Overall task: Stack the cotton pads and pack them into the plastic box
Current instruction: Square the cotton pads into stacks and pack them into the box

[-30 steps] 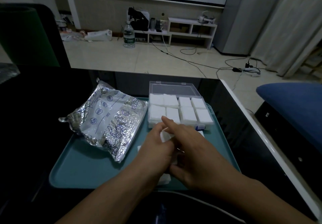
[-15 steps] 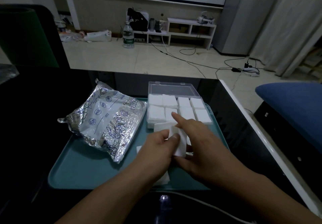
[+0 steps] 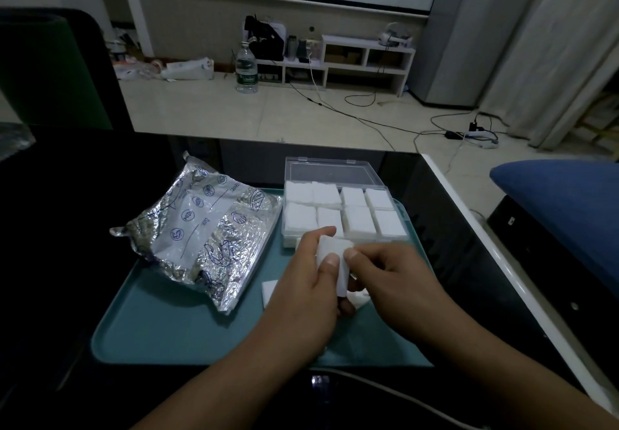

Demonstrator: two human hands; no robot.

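Observation:
A small stack of white cotton pads stands on edge above the teal tray, just in front of the clear plastic box. My left hand grips the stack, thumb on its near face and forefinger over its top. My right hand pinches its right edge with the thumb. The box lies open, its lid tipped back, and several compartments are filled with white pads. Loose pads lie on the tray under my hands, partly hidden.
A crumpled silver foil bag lies on the tray's left half. The tray sits on a dark table with a white right edge. A blue cushion is at the right. A white cable runs along the near table.
My hands lifted the pads off the tray and turned them upright into a stack. The right forefinger, earlier stretched toward the box, has curled back to the stack.

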